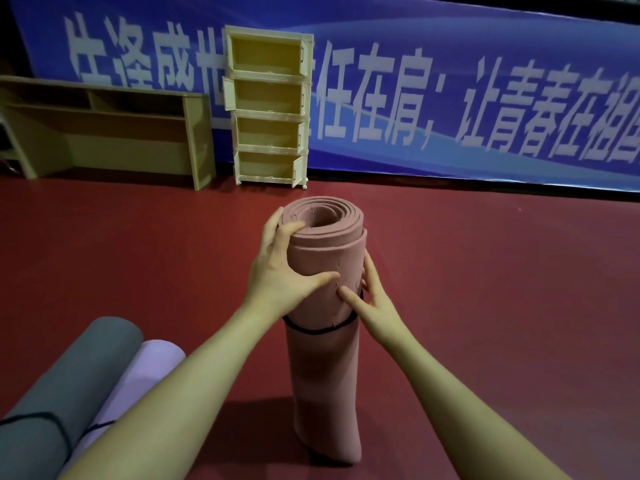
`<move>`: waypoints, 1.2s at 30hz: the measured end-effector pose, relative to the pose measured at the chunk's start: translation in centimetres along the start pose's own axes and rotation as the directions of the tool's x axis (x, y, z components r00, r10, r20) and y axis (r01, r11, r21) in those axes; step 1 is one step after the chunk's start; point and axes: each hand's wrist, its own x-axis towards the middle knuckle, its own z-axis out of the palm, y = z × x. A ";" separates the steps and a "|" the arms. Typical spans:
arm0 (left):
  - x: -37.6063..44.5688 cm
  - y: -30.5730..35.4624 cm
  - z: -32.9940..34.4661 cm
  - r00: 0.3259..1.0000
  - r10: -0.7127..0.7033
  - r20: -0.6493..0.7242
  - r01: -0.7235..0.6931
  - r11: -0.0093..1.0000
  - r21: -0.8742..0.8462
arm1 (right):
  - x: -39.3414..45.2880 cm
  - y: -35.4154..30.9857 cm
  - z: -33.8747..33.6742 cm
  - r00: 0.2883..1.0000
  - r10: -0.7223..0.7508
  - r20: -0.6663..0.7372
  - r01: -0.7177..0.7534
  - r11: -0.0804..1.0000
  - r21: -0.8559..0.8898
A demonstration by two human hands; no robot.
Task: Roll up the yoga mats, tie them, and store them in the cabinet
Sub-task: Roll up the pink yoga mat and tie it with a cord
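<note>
Head view: my left grip (277, 271) wraps the upright pink mat (323, 265), right grip (372, 296) pinching its black band (311, 330) — tying step; next, I'd judge, the cabinet (268, 102).

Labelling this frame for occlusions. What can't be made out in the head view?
- Black band on the pink mat: far side hidden by the roll, right end by the right hand; a knot can't be seen.
- Left hand: fingers behind the roll.
- Grey mat and white mat: near ends cut by the frame edge, partly behind the left forearm.
- Cabinet: compartment depths too small to judge.
</note>
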 end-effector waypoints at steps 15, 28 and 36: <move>-1.3 0.1 0.9 0.987 -0.159 0.022 0.161 0.977 -0.142 | -0.2 -3.2 -3.0 0.992 -0.096 -0.082 0.063 0.938 -0.340; -5.4 -8.3 -0.1 0.970 -0.047 0.236 0.007 0.986 0.169 | 1.3 2.8 2.2 0.983 0.122 -0.138 -0.170 0.887 -0.430; -3.7 -7.1 0.4 0.951 -0.073 0.301 -0.025 0.951 0.308 | 3.5 1.1 1.1 0.998 0.059 -0.002 -0.057 0.947 -0.317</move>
